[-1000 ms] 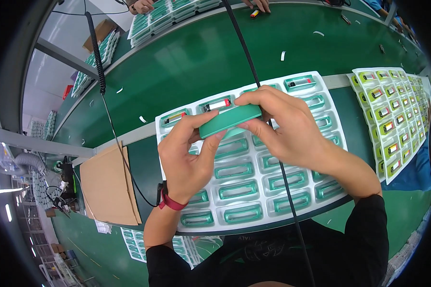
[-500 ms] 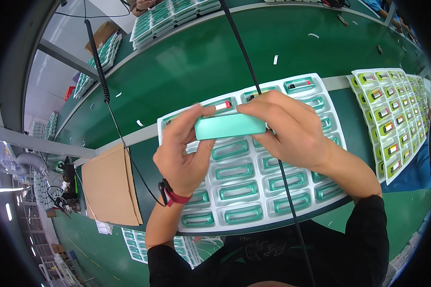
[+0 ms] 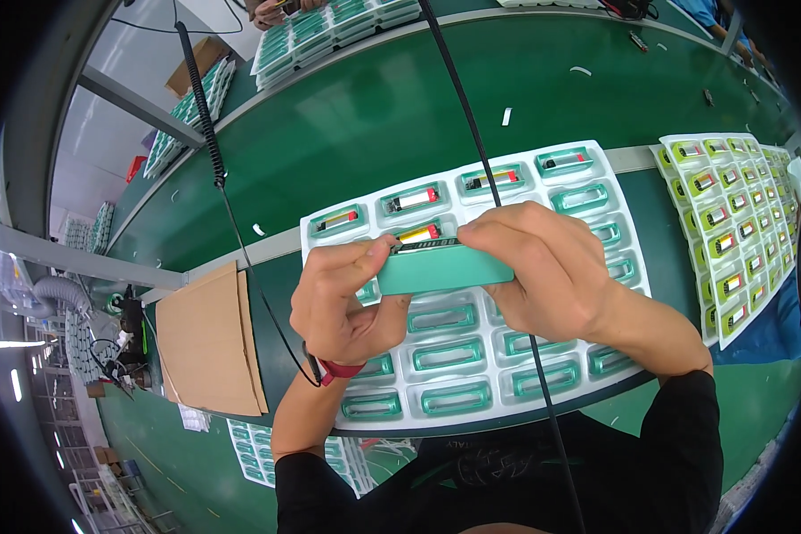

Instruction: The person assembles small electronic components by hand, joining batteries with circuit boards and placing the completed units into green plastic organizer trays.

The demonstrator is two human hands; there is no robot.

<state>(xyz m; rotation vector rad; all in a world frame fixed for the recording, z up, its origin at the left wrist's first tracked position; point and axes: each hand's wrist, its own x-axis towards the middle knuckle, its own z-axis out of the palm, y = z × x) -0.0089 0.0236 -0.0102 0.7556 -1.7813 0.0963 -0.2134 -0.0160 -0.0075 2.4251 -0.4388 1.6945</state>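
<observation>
My left hand point(image 3: 347, 298) and my right hand point(image 3: 552, 271) pinch a teal plastic casing point(image 3: 445, 270) by its two ends, above a white moulded tray point(image 3: 627, 258). The casing is tilted, with its smooth side facing me. Along its far edge shows a dark strip with small light marks point(image 3: 425, 245). Just beyond it lies a red-and-yellow component point(image 3: 418, 233) in a tray pocket. The far row of pockets has teal casings with similar small parts, such as the red-ended one point(image 3: 414, 199). In the nearer pockets, teal frames point(image 3: 454, 399) show no such parts.
A black cable point(image 3: 472, 116) hangs across the tray, and a coiled cord point(image 3: 206, 116) hangs to the left. Cardboard sheets point(image 3: 206, 343) lie left of the tray. Stacked trays of yellow-green casings point(image 3: 725, 236) stand at the right. Small white scraps point(image 3: 506, 117) dot the green bench.
Both hands have come slightly nearer to me with the casing and tipped it. The dark strip at its far edge now shows, and a red-and-yellow component behind it is uncovered.
</observation>
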